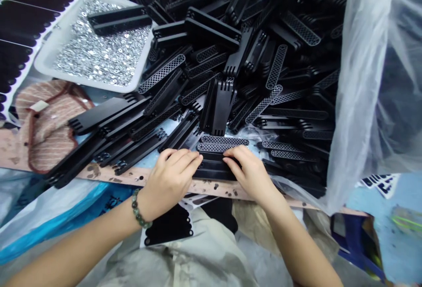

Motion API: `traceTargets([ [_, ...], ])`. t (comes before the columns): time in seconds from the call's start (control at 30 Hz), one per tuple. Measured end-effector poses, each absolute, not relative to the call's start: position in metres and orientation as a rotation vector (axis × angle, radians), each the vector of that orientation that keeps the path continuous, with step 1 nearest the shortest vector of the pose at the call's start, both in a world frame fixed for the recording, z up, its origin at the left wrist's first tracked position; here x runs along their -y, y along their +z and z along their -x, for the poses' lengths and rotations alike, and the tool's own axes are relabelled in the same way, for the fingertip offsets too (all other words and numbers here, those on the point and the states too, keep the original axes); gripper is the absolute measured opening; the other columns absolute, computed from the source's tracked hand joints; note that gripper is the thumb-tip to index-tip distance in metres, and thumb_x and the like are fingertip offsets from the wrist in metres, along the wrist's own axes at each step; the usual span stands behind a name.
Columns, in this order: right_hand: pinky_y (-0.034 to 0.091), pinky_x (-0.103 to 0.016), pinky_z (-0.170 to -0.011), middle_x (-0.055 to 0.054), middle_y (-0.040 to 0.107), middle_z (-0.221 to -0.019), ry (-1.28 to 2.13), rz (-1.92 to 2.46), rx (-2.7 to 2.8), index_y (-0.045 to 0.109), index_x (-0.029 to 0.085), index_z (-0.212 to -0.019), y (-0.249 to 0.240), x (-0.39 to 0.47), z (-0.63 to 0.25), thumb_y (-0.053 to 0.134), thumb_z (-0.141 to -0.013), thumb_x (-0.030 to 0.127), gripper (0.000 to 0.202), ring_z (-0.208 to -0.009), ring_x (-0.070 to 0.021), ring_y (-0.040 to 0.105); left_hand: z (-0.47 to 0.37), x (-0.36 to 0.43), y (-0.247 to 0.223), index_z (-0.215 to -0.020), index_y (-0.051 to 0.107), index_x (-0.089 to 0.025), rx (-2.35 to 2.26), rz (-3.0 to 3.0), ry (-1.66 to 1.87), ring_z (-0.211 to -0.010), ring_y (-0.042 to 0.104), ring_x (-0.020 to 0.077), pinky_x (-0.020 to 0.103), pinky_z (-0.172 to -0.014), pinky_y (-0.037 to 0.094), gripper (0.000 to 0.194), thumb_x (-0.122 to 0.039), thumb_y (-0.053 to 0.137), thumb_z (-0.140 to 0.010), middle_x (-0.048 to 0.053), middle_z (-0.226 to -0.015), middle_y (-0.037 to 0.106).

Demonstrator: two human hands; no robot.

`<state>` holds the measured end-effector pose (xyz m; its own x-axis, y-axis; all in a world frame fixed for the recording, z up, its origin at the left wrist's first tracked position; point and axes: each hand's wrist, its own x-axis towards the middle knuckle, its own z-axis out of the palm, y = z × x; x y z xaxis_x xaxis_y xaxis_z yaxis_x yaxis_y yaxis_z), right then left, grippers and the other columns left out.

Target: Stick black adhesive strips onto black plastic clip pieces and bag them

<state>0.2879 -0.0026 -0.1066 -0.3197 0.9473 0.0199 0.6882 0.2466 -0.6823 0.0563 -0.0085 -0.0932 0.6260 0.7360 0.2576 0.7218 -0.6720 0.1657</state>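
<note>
At the table's front edge, a long black plastic piece [214, 164] lies crosswise between my hands. My left hand [174, 175], with a green bead bracelet at the wrist, has its fingers together on the left end. On the other end, my right hand [249, 170] pinches with thumb and fingers. Just behind are two black strips with a lattice pattern [224, 143]. Another slotted black piece [223, 107] points toward my hands from the heap. My palms and fingers hide both ends of the held piece.
A large heap of black plastic pieces [211, 27] fills the back. At left stand a white tray [95, 85] of small shiny metal parts and a striped cloth item [52, 124]. Clear plastic sheeting [365, 80] hangs at right. A black sheet [169, 225] lies on my lap.
</note>
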Motion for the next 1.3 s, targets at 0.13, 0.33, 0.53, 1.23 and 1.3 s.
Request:
traceTargets([
  [0.13, 0.044, -0.031, -0.077, -0.003, 0.056, -0.088, 0.837, 1.500, 2.073, 0.054, 0.021, -0.090, -0.107, -0.001, -0.286, 0.047, -0.093, 0.018, 0.008, -0.083, -0.0168, 0.055, -0.057, 0.008, -0.095, -0.120, 0.059, -0.012, -1.275, -2.689, 0.470, -0.105, 0.058, 0.0233, 0.042, -0.093, 0.040, 0.035, -0.011, 0.044, -0.089, 0.011, -0.114, 0.065],
  [0.33, 0.042, -0.029, -0.076, -0.002, 0.055, -0.086, 0.888, 1.544, 2.036, 0.052, 0.021, -0.087, -0.106, -0.003, -0.286, 0.048, -0.092, 0.016, 0.007, -0.081, -0.0157, 0.053, -0.052, 0.006, -0.094, -0.114, 0.059, -0.009, -1.359, -2.573, 0.553, -0.105, 0.058, 0.0216, 0.040, -0.095, 0.041, 0.034, -0.005, 0.042, -0.085, 0.011, -0.113, 0.065],
  [0.53, 0.041, -0.028, -0.074, -0.002, 0.055, -0.086, 0.876, 1.566, 2.033, 0.052, 0.021, -0.088, -0.106, -0.002, -0.284, 0.051, -0.091, 0.018, 0.004, -0.080, -0.0154, 0.053, -0.050, 0.005, -0.093, -0.110, 0.061, -0.014, -1.370, -2.583, 0.512, -0.103, 0.060, 0.0186, 0.041, -0.096, 0.037, 0.032, -0.005, 0.042, -0.086, 0.006, -0.111, 0.067],
  [1.23, 0.042, -0.028, -0.074, -0.002, 0.056, -0.086, 0.895, 1.677, 2.026, 0.050, 0.021, -0.087, -0.096, 0.008, -0.286, 0.049, -0.093, 0.023, 0.007, -0.081, -0.0159, 0.054, -0.064, 0.014, -0.088, -0.127, 0.056, -0.013, -1.232, -2.909, 0.235, -0.106, 0.057, 0.0251, 0.049, -0.093, 0.037, 0.040, -0.008, 0.037, -0.092, 0.010, -0.120, 0.064],
  [1.3, 0.042, -0.026, -0.071, 0.000, 0.056, -0.083, 1.043, 1.596, 1.915, 0.050, 0.022, -0.088, -0.095, 0.007, -0.290, 0.049, -0.092, 0.023, 0.004, -0.076, -0.0136, 0.054, -0.065, 0.014, -0.088, -0.124, 0.057, -0.011, -1.215, -2.927, 0.260, -0.108, 0.057, 0.0251, 0.047, -0.093, 0.037, 0.039, -0.008, 0.037, -0.091, 0.011, -0.121, 0.064],
])
